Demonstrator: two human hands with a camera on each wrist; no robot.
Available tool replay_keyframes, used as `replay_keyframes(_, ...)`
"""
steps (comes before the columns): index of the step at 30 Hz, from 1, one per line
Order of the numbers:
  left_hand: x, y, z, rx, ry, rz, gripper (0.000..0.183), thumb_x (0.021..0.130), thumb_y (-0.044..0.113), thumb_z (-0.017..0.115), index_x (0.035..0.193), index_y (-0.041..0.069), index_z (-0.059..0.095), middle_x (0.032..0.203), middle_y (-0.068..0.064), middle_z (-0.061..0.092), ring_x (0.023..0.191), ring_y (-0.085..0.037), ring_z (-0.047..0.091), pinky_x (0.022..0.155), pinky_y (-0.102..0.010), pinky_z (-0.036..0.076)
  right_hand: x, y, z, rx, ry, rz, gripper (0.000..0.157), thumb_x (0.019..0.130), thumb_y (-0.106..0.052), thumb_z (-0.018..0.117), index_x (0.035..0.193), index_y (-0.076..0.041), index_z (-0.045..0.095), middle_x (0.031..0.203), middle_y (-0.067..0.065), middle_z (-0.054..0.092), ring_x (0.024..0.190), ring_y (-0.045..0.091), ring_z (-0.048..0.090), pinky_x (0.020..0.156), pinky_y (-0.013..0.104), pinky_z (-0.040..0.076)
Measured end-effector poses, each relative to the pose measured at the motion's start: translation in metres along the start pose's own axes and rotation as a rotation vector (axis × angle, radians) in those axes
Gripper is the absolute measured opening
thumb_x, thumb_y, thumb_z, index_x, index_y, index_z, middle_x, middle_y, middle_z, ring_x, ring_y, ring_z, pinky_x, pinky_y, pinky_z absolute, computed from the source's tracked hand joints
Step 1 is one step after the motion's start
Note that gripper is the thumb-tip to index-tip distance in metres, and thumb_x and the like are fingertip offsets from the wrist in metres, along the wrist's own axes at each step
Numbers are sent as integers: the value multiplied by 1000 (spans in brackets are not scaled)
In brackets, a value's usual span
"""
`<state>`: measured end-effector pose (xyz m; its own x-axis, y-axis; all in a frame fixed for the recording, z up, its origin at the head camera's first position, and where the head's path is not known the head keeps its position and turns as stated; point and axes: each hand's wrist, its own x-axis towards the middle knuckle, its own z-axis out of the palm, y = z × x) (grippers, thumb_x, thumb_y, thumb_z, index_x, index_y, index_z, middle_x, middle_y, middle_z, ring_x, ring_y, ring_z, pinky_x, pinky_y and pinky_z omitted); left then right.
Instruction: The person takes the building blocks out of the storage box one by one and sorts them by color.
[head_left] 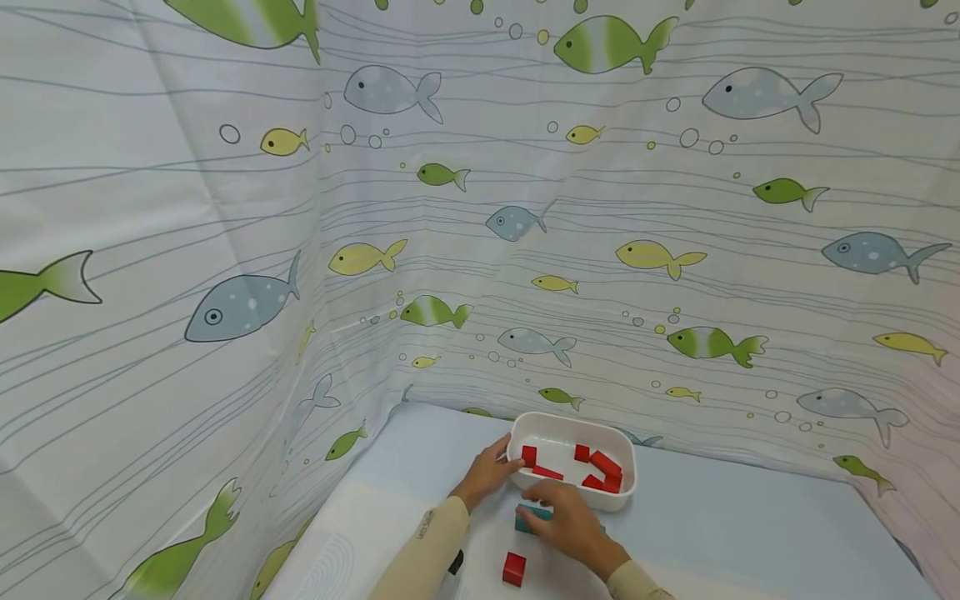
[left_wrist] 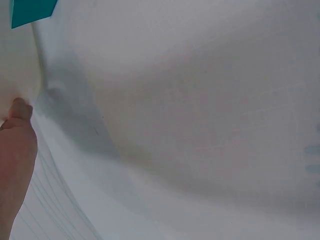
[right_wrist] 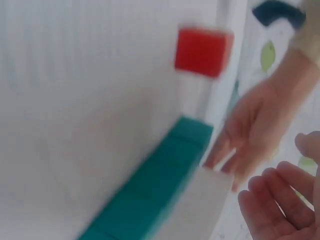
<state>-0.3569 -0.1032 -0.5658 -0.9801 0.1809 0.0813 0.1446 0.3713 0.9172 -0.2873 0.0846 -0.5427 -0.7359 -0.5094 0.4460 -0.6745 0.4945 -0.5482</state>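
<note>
A white tub (head_left: 628,492) holds several red blocks (head_left: 605,463). My left hand (head_left: 483,477) grips the tub's left end, with fingertips over the rim; in the right wrist view, that hand (right_wrist: 255,120) is at the tub's end. Along the tub's near side lies a row of teal blocks (right_wrist: 155,185), partly hidden in the head view. Above this row is my right hand (head_left: 564,521); in its wrist view, the fingers (right_wrist: 270,195) are loosely bent with nothing between them. One red block (head_left: 513,569) sits on the table, nearer to me than the teal row.
The table (head_left: 720,517) has a pale cloth. Fish-patterned curtains (head_left: 600,183) enclose its back and left side. A small black object (head_left: 456,562) shows beside the left sleeve.
</note>
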Motion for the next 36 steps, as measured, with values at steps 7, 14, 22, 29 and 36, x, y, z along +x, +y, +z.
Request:
replay_keyframes(7,4,2,-4,-10,5,-2,68,94,24,66,150,1,34,151,-18,39,129,-39,48,100,-50,45,45,26,-18,-88,145,-62,20,82,-12,79,101,-10,73,95,3,73,87,20,68,74,39,60)
replay_keyframes(14,8,-2,2,1,11,-23,69,93,25,68,150,4,36,151,-15,41,129,-33,50,100,-45,46,72,39,-18,-68,111,2,26,82,-8,78,105,0,72,100,12,72,90,31,67,76,43,59)
replay_keyframes(22,6,6,2,10,11,-39,68,93,25,67,151,6,36,151,-13,41,130,-34,48,102,-46,45,83,63,-5,-54,34,185,32,80,-5,78,109,7,70,105,21,70,95,40,65,78,49,58)
replay_keyframes(29,2,8,3,52,16,-63,67,94,27,66,151,9,35,151,-12,41,131,-34,48,100,-47,46,80,82,5,-20,-4,291,34,77,-4,79,109,6,70,106,20,70,96,39,63,79,51,57)
replay_keyframes(36,2,4,4,55,22,-56,66,95,25,66,151,8,36,150,-12,42,130,-34,49,99,-48,47,77,96,15,-34,2,287,34,76,-5,81,107,5,71,103,18,71,93,37,64,78,51,57)
